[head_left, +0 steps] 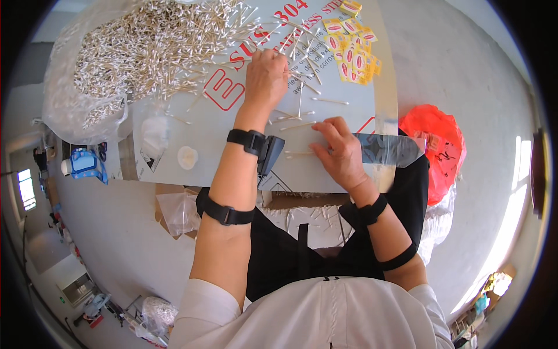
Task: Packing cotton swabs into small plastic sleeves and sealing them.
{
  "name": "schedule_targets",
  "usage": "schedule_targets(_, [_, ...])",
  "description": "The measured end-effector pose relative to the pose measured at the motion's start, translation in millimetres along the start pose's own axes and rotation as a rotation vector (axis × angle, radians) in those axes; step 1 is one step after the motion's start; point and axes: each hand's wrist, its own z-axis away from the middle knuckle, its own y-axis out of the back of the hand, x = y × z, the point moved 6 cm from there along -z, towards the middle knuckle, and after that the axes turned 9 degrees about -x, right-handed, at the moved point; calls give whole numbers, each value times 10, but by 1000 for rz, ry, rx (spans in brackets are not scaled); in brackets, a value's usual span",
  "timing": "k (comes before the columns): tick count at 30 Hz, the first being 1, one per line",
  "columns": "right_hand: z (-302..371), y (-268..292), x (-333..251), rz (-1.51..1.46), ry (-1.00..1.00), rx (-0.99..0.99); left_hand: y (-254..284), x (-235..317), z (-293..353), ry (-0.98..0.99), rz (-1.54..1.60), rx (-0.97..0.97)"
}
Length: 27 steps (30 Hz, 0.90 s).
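Observation:
My left hand (267,80) is over the table among loose cotton swabs (299,102), its fingers curled down and pressed together at the near edge of the scattered swabs. What is in those fingers is hidden under the hand. My right hand (340,150) hovers low at the table's near side, thumb and index finger apart. One cotton swab (296,127) reaches up to its index fingertip and another (297,153) ends by the thumb; neither looks gripped. A big heap of cotton swabs (151,52) spills from a clear plastic bag (58,110) at the far left.
Yellow and white small packets (356,52) lie at the far right of the table (215,145). A clear plastic strip (383,149) lies beside my right hand. A red bag (433,145) hangs off the right edge. Below the near edge sits an open cardboard box (174,212).

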Motion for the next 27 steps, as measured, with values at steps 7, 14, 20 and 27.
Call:
schedule_targets(7, [-91, 54, 116, 59, -65, 28, -29, 173, 424, -26, 86, -85])
schedule_targets(14, [-359, 127, 47, 179, 132, 13, 153, -503, 813, 514, 330, -9])
schedule_targets(20, [-516, 2, 100, 311, 253, -28, 107, -415, 870, 487, 203, -35])
schedule_targets(27, [-431, -77, 195, 318, 101, -100, 80, -344, 899, 471, 83, -17])
